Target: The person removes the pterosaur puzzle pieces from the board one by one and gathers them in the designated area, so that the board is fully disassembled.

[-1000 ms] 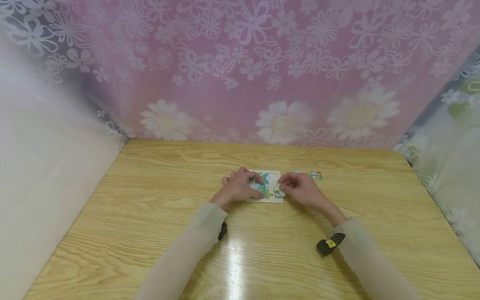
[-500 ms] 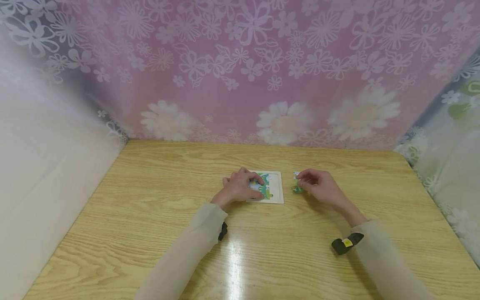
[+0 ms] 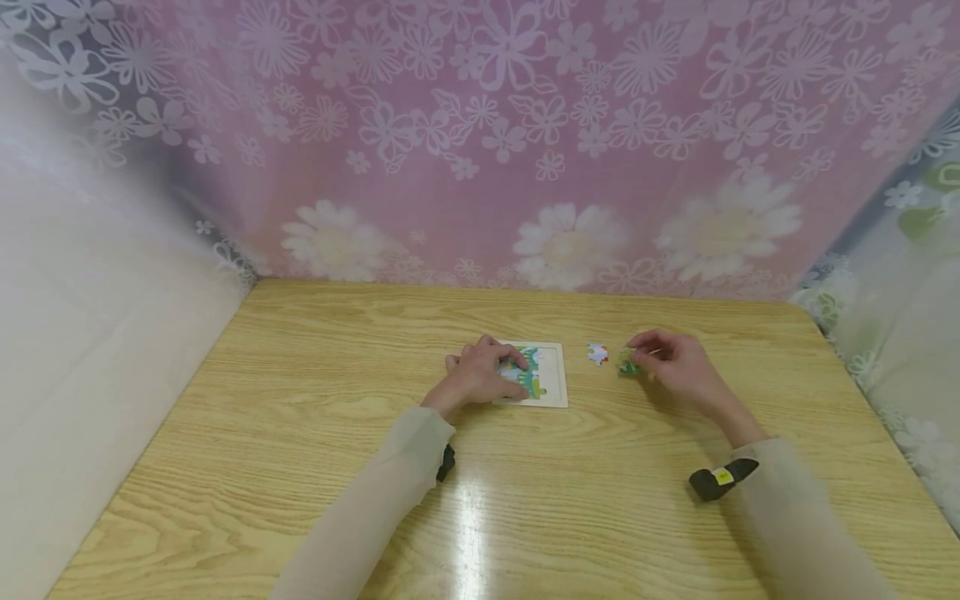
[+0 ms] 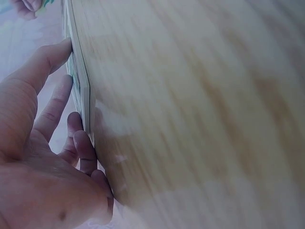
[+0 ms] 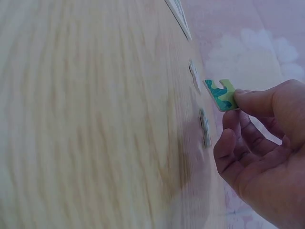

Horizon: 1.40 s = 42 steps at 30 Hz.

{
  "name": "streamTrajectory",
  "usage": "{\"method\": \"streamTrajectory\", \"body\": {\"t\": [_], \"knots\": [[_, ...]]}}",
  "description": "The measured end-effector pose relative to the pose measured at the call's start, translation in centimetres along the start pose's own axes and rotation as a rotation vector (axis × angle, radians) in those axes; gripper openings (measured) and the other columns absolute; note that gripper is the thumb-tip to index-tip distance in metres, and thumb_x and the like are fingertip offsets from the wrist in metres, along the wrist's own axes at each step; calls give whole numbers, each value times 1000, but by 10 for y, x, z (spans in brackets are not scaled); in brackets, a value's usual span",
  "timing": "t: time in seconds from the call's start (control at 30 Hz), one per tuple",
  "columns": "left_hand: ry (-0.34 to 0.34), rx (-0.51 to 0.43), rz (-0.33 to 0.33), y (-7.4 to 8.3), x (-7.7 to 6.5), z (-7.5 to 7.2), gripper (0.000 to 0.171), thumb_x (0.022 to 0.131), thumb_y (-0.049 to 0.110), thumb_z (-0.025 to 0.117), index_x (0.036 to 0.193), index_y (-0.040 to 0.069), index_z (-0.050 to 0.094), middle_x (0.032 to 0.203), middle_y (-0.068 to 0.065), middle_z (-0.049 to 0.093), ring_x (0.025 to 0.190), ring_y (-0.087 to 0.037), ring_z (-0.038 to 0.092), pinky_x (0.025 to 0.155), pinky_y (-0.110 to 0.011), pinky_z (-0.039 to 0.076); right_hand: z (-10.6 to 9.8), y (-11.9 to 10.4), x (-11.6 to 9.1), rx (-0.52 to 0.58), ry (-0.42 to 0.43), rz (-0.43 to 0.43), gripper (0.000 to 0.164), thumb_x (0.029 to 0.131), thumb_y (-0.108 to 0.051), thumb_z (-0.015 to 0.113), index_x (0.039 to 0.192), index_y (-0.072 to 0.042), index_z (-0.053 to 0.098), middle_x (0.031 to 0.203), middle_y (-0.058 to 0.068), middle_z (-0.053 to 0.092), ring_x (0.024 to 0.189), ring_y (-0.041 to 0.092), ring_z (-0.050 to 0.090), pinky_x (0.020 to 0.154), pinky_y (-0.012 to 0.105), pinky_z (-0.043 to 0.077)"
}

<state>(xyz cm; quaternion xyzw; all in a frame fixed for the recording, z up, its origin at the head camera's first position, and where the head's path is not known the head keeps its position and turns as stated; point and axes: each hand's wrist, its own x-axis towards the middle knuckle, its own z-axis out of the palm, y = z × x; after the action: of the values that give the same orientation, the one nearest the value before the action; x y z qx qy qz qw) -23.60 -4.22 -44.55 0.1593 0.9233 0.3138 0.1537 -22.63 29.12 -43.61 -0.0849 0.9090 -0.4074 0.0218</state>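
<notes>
My left hand (image 3: 483, 371) rests on the left part of a puzzle board (image 3: 555, 402) with a pale frame. Its thumb and index fingertip press on the fitted picture pieces (image 3: 534, 375), green, teal and white; other fingers lie at the board's edge in the left wrist view. The board's right part shows bare backing. Right of the board, my right hand (image 3: 675, 362) pinches a green and teal puzzle piece (image 5: 220, 94) between thumb and fingers, raised above the table. Below it lies another piece (image 5: 205, 129), seen nearly edge-on.
A white puzzle piece (image 3: 597, 353) with some red and blue lies on the table between the board and my right hand. The wood-grain table (image 3: 337, 467) ends at a pink flowered curtain (image 3: 450, 208) at the back. Pale cloth hangs at both sides.
My right hand has moved right, away from the board, carrying the green puzzle piece past the white one. The board's right part is now uncovered. My left hand has stayed in place.
</notes>
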Motion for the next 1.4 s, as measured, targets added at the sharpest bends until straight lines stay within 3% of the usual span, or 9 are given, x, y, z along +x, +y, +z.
{"method": "streamTrajectory", "body": {"t": [0.3, 0.63, 0.83, 1.13, 1.4], "knots": [[-1, -9, 4, 0, -2, -1, 28, 86, 42, 81, 111, 36, 71, 125, 2, 50, 107, -26, 41, 86, -47, 19, -14, 17, 1, -30, 62, 20, 26, 104, -19, 62, 120, 0, 68, 109, 20, 70, 84, 3, 65, 67, 23, 53], [-4, -10, 1, 1, -2, -1, 27, 87, 42, 81, 111, 38, 70, 126, 2, 50, 108, -26, 41, 88, -48, 19, -31, 31, -1, -50, 51, 50, 33, 106, -24, 58, 126, 0, 66, 113, 21, 67, 84, -3, 62, 67, 28, 54], [-1, -17, 3, 1, -2, -1, 27, 87, 42, 81, 111, 38, 70, 125, 3, 51, 108, -26, 41, 88, -48, 19, -35, 37, 0, -81, 58, 45, 31, 106, -23, 57, 125, 0, 67, 114, 23, 67, 84, -5, 61, 67, 25, 55], [0, -22, -4, -1, 0, 1, 26, 86, 43, 81, 110, 39, 70, 124, 3, 50, 107, -26, 41, 88, -48, 19, -30, 47, 10, -186, 109, 38, 27, 104, -22, 61, 120, -3, 71, 113, 22, 71, 90, 18, 68, 75, 28, 52], [-6, -3, 17, -3, 1, 1, 28, 87, 44, 80, 113, 38, 69, 126, 2, 50, 108, -27, 40, 88, -49, 19, -26, 43, 9, -184, 120, 27, 30, 104, -24, 60, 121, -2, 71, 113, 22, 71, 97, 36, 69, 76, 31, 53]]}}
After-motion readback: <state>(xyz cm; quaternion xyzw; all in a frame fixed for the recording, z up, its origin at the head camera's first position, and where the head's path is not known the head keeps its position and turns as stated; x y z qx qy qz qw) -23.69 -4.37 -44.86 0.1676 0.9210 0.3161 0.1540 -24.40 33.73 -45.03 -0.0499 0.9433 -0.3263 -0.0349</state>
